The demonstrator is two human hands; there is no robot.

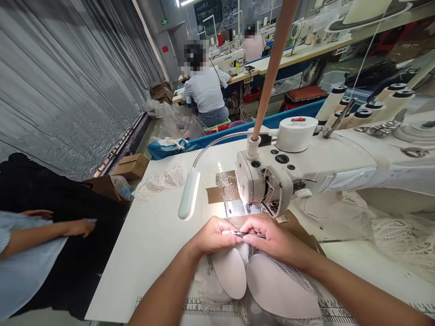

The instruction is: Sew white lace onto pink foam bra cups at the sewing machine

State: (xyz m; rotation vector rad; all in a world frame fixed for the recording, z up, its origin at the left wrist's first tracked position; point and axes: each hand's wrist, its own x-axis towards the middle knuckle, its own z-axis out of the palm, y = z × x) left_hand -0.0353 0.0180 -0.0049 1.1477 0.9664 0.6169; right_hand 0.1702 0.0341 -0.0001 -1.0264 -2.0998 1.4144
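Observation:
A white lace bra (282,285) with two smooth pale cups lies on the table in front of me, close to the sewing machine's needle area. My left hand (214,236) is closed, pinching the bra's fabric between the two cups. Meeting it there, my right hand (270,235) is closed around a slim dark metal tool (258,235), whose tip points left toward my left fingers. Whether the tool is tweezers or snips is not clear. Just beyond both hands is the sewing machine (261,176) with its lit needle plate (235,208).
A lamp (189,194) on a bent neck hangs left of the machine head. Lace pieces (161,181) lie at the table's far left; more lace (404,240) is at right. A person (30,258) stands at left; others sit at machines behind. Thread cones (360,117) stand behind the machine.

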